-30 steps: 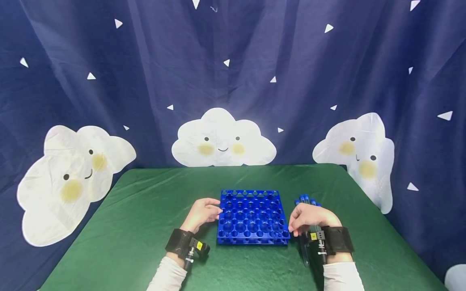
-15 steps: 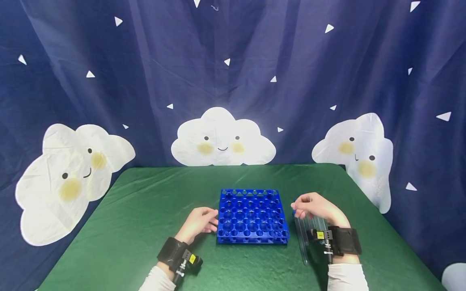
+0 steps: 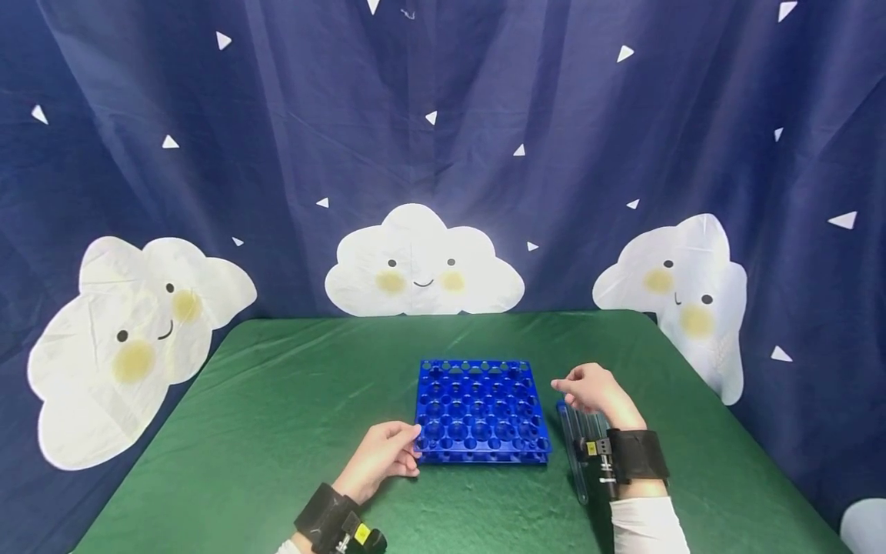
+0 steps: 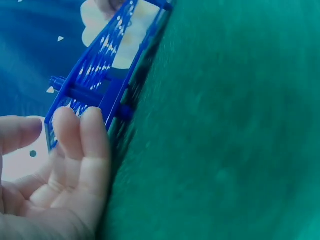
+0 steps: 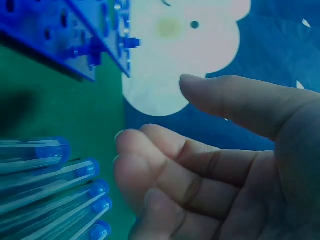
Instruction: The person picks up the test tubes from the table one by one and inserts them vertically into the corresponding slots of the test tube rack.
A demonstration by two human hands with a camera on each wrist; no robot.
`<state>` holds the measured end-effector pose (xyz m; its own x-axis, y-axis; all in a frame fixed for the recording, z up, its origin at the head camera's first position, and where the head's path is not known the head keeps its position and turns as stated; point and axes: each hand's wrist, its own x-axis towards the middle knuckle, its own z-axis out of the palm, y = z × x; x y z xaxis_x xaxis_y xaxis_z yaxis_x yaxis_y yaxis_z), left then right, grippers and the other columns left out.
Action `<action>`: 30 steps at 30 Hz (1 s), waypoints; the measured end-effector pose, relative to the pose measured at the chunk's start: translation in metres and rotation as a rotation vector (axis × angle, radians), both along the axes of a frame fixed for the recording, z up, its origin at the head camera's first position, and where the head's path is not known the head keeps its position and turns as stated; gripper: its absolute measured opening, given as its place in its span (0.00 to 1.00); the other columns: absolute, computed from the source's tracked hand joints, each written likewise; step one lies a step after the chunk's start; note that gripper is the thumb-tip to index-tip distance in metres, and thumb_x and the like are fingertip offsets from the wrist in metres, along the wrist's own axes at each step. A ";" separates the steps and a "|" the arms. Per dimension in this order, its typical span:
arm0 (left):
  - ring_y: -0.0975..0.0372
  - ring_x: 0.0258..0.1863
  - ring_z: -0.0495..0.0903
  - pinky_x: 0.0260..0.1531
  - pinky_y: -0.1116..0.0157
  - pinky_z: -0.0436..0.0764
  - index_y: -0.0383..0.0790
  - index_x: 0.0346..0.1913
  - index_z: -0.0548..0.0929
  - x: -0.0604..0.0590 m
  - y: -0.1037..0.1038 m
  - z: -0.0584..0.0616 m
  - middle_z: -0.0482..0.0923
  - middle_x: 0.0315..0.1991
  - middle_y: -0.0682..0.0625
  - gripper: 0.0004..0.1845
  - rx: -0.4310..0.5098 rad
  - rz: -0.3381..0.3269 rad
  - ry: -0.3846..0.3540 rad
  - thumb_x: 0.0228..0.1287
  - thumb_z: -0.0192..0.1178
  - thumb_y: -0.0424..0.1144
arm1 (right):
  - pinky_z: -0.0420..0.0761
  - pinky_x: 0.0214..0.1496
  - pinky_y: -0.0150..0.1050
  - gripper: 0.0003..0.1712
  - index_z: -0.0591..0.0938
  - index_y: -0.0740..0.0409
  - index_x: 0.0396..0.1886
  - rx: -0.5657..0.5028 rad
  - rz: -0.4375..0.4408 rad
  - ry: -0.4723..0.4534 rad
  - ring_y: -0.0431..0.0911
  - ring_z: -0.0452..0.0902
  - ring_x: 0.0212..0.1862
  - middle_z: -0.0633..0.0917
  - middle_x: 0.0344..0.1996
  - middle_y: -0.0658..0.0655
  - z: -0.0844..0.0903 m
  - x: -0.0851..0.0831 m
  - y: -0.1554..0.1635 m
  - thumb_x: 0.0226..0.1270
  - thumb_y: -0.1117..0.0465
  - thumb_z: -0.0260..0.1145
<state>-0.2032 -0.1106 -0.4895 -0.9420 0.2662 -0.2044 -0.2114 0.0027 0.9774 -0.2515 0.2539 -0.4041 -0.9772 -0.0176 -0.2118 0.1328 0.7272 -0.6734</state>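
A blue test tube rack [image 3: 477,412] with rows of round holes stands on the green table. My left hand [image 3: 383,455] is at its front left corner; in the left wrist view, fingertips [image 4: 92,117] lie against the rack's side and the thumb sits just off its upper edge. To the right of the rack, my right hand [image 3: 595,391] hovers above several clear test tubes [image 3: 573,454] with blue caps [image 5: 100,187]. Nothing is between its thumb and loosely bent fingers [image 5: 150,155]. In the head view this hand and its wrist camera cover part of the tubes.
A green cloth [image 3: 325,369] covers the table. Behind it hangs a dark blue curtain [image 3: 291,154] with white clouds and small triangles. Both wrists carry black straps with cameras [image 3: 598,450].
My left hand slid along the rack's left side toward its front corner. The right hand moved away from the rack's right edge, up over the tubes' capped ends. The rack has stayed put.
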 end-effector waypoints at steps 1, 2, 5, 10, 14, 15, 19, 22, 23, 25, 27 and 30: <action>0.67 0.19 0.78 0.30 0.63 0.87 0.29 0.45 0.78 0.000 -0.001 -0.002 0.78 0.25 0.52 0.19 0.017 -0.008 -0.006 0.68 0.59 0.45 | 0.72 0.22 0.32 0.19 0.79 0.67 0.39 0.011 -0.004 -0.010 0.40 0.71 0.19 0.80 0.18 0.52 -0.003 -0.001 -0.002 0.67 0.52 0.64; 0.67 0.19 0.78 0.30 0.63 0.87 0.30 0.44 0.78 0.001 -0.001 -0.004 0.78 0.25 0.52 0.17 0.030 -0.015 -0.012 0.68 0.60 0.44 | 0.71 0.21 0.31 0.17 0.78 0.65 0.34 0.024 -0.005 -0.021 0.40 0.70 0.17 0.78 0.16 0.51 -0.005 -0.001 -0.004 0.67 0.53 0.64; 0.66 0.20 0.77 0.31 0.63 0.86 0.32 0.41 0.79 0.001 -0.004 -0.007 0.78 0.25 0.53 0.14 0.061 -0.034 -0.027 0.67 0.61 0.42 | 0.67 0.18 0.30 0.20 0.72 0.57 0.17 0.078 0.000 -0.035 0.38 0.64 0.14 0.70 0.10 0.47 -0.011 -0.003 -0.010 0.65 0.54 0.66; 0.67 0.20 0.76 0.32 0.63 0.86 0.35 0.39 0.78 -0.001 -0.006 -0.008 0.78 0.25 0.53 0.10 0.099 -0.082 -0.032 0.66 0.61 0.41 | 0.65 0.17 0.30 0.26 0.65 0.50 0.08 0.174 -0.023 -0.001 0.38 0.61 0.10 0.64 0.05 0.45 -0.017 -0.003 -0.016 0.61 0.56 0.68; 0.67 0.20 0.76 0.32 0.63 0.86 0.37 0.38 0.78 -0.003 -0.006 -0.007 0.78 0.25 0.54 0.08 0.117 -0.102 -0.037 0.67 0.60 0.40 | 0.69 0.19 0.34 0.17 0.72 0.57 0.15 0.221 -0.058 0.033 0.42 0.67 0.13 0.69 0.08 0.48 -0.021 0.000 -0.017 0.56 0.59 0.69; 0.67 0.20 0.76 0.32 0.63 0.86 0.37 0.38 0.78 -0.003 -0.006 -0.007 0.78 0.25 0.54 0.08 0.118 -0.103 -0.039 0.67 0.60 0.40 | 0.69 0.19 0.35 0.15 0.73 0.59 0.16 0.230 -0.063 0.038 0.44 0.68 0.14 0.70 0.09 0.50 -0.022 0.001 -0.017 0.55 0.59 0.69; 0.67 0.20 0.76 0.32 0.63 0.86 0.38 0.37 0.78 -0.002 -0.006 -0.006 0.78 0.25 0.54 0.07 0.126 -0.104 -0.039 0.67 0.60 0.39 | 0.70 0.18 0.36 0.10 0.75 0.60 0.18 0.258 -0.082 0.059 0.47 0.72 0.18 0.75 0.13 0.53 -0.025 0.002 -0.017 0.52 0.62 0.67; 0.67 0.20 0.76 0.32 0.63 0.86 0.37 0.37 0.78 -0.002 -0.006 -0.006 0.78 0.25 0.54 0.06 0.132 -0.105 -0.038 0.68 0.59 0.38 | 0.69 0.16 0.35 0.08 0.75 0.59 0.18 0.265 -0.095 0.059 0.45 0.73 0.16 0.76 0.11 0.52 -0.028 0.001 -0.018 0.49 0.63 0.65; 0.68 0.20 0.76 0.32 0.63 0.86 0.37 0.38 0.78 -0.002 -0.006 -0.006 0.78 0.25 0.54 0.06 0.133 -0.106 -0.037 0.68 0.59 0.38 | 0.69 0.15 0.34 0.08 0.75 0.59 0.17 0.269 -0.093 0.055 0.44 0.72 0.15 0.75 0.10 0.52 -0.029 0.001 -0.018 0.49 0.63 0.65; 0.68 0.20 0.76 0.32 0.64 0.86 0.37 0.38 0.78 -0.002 -0.006 -0.006 0.78 0.25 0.54 0.06 0.136 -0.107 -0.038 0.68 0.58 0.38 | 0.70 0.15 0.35 0.08 0.75 0.59 0.18 0.284 -0.088 0.045 0.43 0.72 0.13 0.75 0.09 0.51 -0.032 0.000 -0.019 0.49 0.63 0.66; 0.68 0.20 0.76 0.32 0.64 0.86 0.37 0.38 0.78 -0.002 -0.006 -0.006 0.78 0.25 0.54 0.07 0.138 -0.108 -0.038 0.68 0.59 0.38 | 0.71 0.16 0.36 0.08 0.77 0.59 0.19 0.299 -0.084 0.039 0.43 0.73 0.13 0.76 0.08 0.51 -0.033 -0.001 -0.020 0.49 0.62 0.68; 0.67 0.20 0.76 0.32 0.64 0.86 0.37 0.38 0.78 -0.002 -0.007 -0.006 0.78 0.25 0.54 0.07 0.139 -0.109 -0.040 0.67 0.60 0.39 | 0.72 0.17 0.37 0.09 0.78 0.60 0.20 0.308 -0.077 0.031 0.44 0.73 0.14 0.77 0.09 0.52 -0.034 -0.001 -0.020 0.49 0.61 0.69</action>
<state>-0.2051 -0.1172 -0.4957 -0.8977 0.3948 -0.1955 -0.2564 -0.1073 0.9606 -0.2529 0.2334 -0.4384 -0.9793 0.1168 -0.1653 0.1779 0.8862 -0.4279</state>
